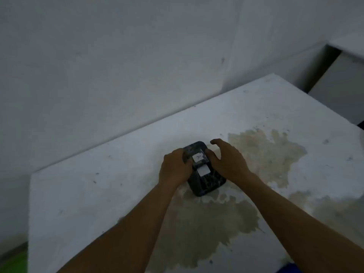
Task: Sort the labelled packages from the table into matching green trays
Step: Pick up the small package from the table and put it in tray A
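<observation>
Two dark, glossy packages lie stacked on the white table (88,194). The upper package (197,154) carries a white label marked "A". The lower package (206,180) shows a blank-looking white label and sticks out toward me. My left hand (174,168) grips the left side of the upper package. My right hand (226,160) touches the right side of the stack with thumb and palm, its fingers curled and spread above the table. A sliver of bright green (13,261) shows at the bottom left corner, below the table edge.
A large brownish stain (266,154) spreads over the table to the right of and below the packages. A plain wall (98,66) runs behind the table. A pale cabinet or box (342,81) stands past the table's far right corner.
</observation>
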